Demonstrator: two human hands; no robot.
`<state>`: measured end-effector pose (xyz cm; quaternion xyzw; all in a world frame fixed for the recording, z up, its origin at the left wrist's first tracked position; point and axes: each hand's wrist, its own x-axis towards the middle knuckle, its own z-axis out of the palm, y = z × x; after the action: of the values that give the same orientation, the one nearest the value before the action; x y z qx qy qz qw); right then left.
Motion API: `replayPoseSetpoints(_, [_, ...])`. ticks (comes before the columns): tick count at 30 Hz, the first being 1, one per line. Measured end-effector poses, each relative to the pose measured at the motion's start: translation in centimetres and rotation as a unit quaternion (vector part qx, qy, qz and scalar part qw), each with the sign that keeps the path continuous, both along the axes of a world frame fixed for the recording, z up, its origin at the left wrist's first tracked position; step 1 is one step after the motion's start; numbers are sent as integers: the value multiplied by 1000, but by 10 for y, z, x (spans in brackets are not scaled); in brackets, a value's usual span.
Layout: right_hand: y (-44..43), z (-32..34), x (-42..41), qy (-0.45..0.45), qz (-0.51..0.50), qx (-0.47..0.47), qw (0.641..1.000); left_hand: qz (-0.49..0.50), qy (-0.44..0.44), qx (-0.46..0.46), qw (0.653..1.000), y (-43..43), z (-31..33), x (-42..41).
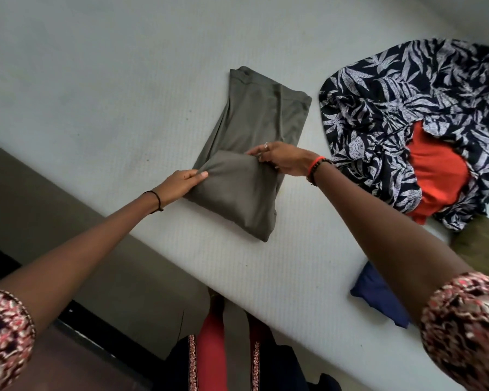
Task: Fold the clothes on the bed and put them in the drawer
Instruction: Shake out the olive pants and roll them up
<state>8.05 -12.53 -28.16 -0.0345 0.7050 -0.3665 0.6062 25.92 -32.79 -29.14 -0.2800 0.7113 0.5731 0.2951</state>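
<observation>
Two patterned sleeves (pixel 463 328) sat nearest. Left hand (pixel 181 183) and right hand (pixel 280 159) each pinched the one grey garment (pixel 243 198) on bed (pixel 96 80). Four more: leaf-print (pixel 393 94), orange (pixel 435 176), blue (pixel 378 294), olive (pixel 480 244).

**Soft light, bent edges**

I see soft, even light on the white bed (pixel 124 80). The grey cloth (pixel 251 122) drops only a thin shadow. The middle looks sharp. The corners bend and blur, and the bottom left is dim.
</observation>
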Motion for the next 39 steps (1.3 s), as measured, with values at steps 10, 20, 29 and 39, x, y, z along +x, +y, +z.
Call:
replayPoseSetpoints(10, [21,5,149,533,143,12,834,-389,341,-383,765,0,-8,32])
replayPoseSetpoints(20, [10,-29,172,562,208,123,791,-491,295,-469,672,23,-32,10])
replayPoseSetpoints(29, [17,3,184,367,249,66,894,-577,135,-306,745,17,16,17])
replayPoseSetpoints(39, [35,70,85,93,73,-21,993,-314,40,-86,945,-16,84,-40])
